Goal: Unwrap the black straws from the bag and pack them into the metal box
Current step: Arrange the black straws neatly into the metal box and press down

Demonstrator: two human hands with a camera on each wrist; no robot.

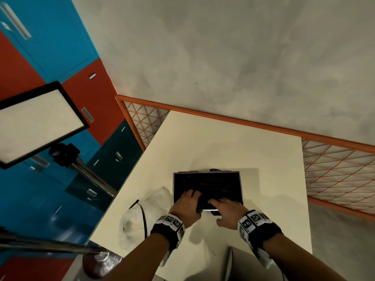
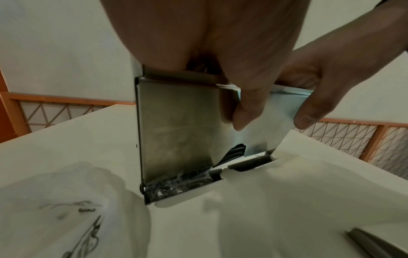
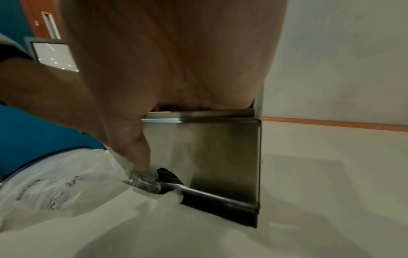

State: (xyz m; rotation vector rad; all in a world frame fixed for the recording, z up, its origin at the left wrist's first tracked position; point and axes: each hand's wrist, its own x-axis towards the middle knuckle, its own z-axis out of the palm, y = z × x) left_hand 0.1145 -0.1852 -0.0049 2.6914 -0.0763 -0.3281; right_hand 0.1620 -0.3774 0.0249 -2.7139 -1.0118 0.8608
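Black straws (image 1: 207, 184) fill the metal box (image 1: 240, 180), which sits on the cream counter (image 1: 233, 142) directly in front of me, near the middle of the surface. From the head view I see the straws packed side by side, running left to right across the box. My left hand (image 1: 187, 207) lies over the near left part of the box, its fingers (image 1: 191, 194) reaching down onto the straws; my right hand (image 1: 228, 210) lies over the near right part in the same way. In both wrist views each palm covers the near rim, and the thumbs hang down along the shiny outer wall of the box (image 2: 176, 132). I cannot tell whether the fingers press flat on the straws or curl around any of them. A crumpled white plastic bag (image 1: 142, 216) lies on the counter just left of the box, with a dark cord (image 1: 143, 213) across it. Clear wrapping film (image 3: 141, 181) lies at the foot of the box wall, under the right thumb.
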